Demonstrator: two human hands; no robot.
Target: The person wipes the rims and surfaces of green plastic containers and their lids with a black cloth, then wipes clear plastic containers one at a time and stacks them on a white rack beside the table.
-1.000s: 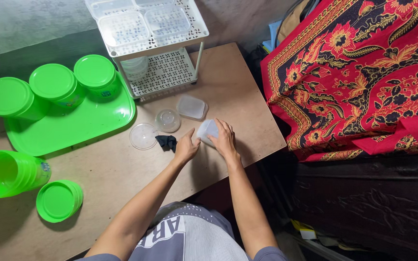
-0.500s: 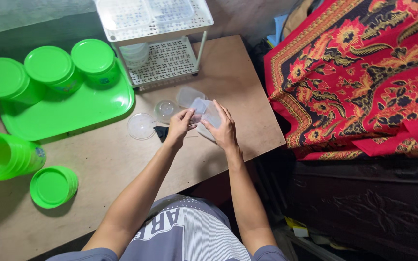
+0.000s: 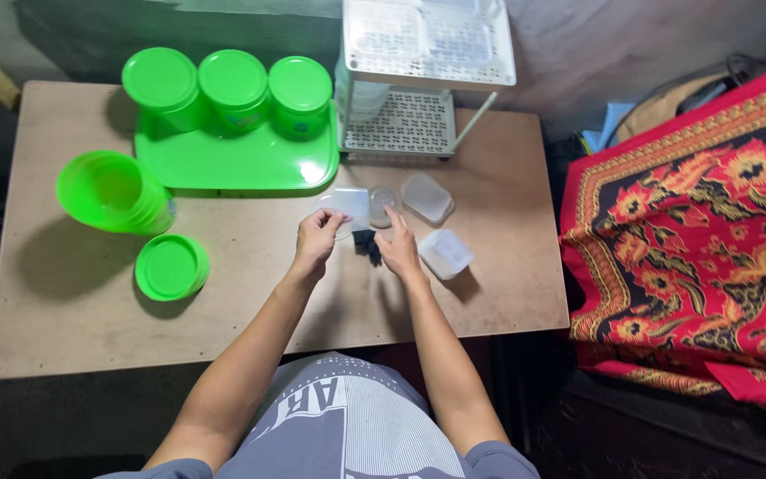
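My left hand (image 3: 316, 241) pinches a clear rectangular plastic lid (image 3: 349, 204) and holds it just above the table. Beside a small black cloth (image 3: 365, 243), which lies between both hands, my right hand (image 3: 398, 250) rests with its fingers stretched out and its thumb side touching the cloth. Right of that hand a clear rectangular container (image 3: 446, 253) stands on the wooden table (image 3: 250, 319), free of either hand. A small round clear tub (image 3: 382, 202) and a second rectangular clear piece (image 3: 426, 197) lie just beyond my fingers.
A green tray (image 3: 232, 164) carries three lidded green jars (image 3: 235, 84). A stack of green cups (image 3: 117, 191) lies on its side at the left, near a stack of green lids (image 3: 171, 267). A white perforated rack (image 3: 427, 53) stands at the back. A red patterned cloth (image 3: 693, 231) covers furniture at the right.
The view has swung to the right. My right hand has let go of the clear container, which now stands on the table. My left hand has taken its lid away to the left.
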